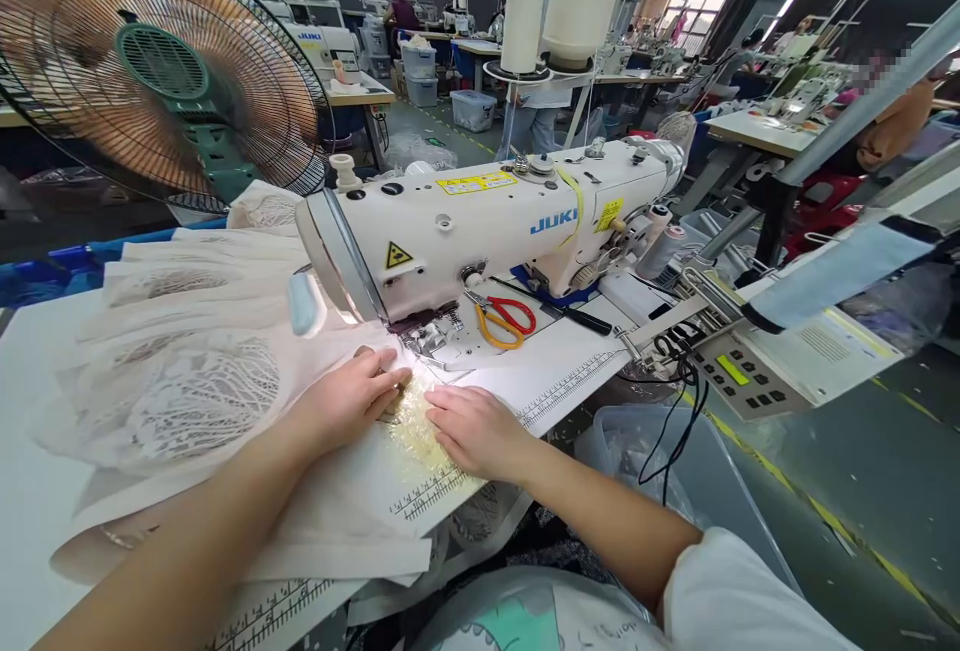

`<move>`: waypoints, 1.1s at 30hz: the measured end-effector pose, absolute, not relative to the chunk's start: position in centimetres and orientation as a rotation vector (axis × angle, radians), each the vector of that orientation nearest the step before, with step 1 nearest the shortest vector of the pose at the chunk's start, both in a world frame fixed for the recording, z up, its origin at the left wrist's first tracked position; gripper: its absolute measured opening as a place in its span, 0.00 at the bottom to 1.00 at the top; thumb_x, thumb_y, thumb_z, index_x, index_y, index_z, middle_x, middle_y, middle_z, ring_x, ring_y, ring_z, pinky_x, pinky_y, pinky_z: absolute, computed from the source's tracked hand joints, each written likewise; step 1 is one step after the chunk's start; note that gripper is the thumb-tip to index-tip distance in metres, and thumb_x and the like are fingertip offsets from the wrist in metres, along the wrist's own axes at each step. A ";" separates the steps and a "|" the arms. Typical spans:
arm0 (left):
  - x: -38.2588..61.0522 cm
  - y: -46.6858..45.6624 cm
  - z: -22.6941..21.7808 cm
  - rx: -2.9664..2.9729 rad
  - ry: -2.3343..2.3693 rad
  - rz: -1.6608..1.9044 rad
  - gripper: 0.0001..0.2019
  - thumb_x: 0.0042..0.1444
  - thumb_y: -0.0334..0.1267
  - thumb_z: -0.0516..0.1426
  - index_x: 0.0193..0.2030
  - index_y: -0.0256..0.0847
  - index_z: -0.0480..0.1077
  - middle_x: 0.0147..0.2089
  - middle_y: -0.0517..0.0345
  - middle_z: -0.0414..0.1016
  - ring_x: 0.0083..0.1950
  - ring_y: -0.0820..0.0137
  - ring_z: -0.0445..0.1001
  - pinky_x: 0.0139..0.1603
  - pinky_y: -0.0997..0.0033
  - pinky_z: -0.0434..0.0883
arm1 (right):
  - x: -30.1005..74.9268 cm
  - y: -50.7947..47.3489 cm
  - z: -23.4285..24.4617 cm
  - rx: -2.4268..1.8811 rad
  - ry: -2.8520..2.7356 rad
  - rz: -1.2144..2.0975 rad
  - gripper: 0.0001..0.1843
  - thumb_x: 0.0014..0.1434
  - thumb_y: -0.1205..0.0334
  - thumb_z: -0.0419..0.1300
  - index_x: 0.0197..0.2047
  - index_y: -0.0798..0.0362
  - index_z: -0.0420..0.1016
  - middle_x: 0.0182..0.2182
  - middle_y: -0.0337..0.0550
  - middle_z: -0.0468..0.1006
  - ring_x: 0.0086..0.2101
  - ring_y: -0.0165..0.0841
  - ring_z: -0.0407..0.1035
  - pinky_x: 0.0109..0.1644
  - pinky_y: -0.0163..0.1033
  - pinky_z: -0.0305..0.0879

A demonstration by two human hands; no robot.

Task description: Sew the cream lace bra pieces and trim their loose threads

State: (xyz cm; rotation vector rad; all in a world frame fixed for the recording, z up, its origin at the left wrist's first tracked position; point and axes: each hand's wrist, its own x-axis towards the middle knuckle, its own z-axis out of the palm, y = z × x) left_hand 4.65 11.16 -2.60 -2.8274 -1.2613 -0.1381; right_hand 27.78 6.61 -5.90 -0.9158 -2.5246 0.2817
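A white JUKI sewing machine [480,221] stands on the table. In front of its needle lies pale lace fabric [409,421] on cream cloth. My left hand [352,396] rests flat on the cloth just left of the needle, fingers stretched toward it. My right hand [472,428] lies flat on the lace and the cloth to the right, fingers pointing left. Both hands press the fabric down and neither grips anything.
A pile of cream lace pieces [180,371] spreads left. Red-and-yellow scissors [504,319] lie on the machine bed. A large fan [150,71] stands back left. Thread cones [562,1] rise behind the machine. A control panel [742,381] sits right, a bin [660,461] below.
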 end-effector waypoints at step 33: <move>-0.2 3.0 -0.2 -2.265 -1.578 0.027 0.25 0.53 0.37 0.44 0.55 0.51 0.70 0.55 0.49 0.75 0.57 0.48 0.70 0.53 0.42 0.68 | 21.9 -0.2 -5.5 -0.662 -2.700 0.112 0.08 0.57 0.58 0.59 0.37 0.55 0.72 0.32 0.44 0.74 0.33 0.35 0.69 0.33 0.39 0.67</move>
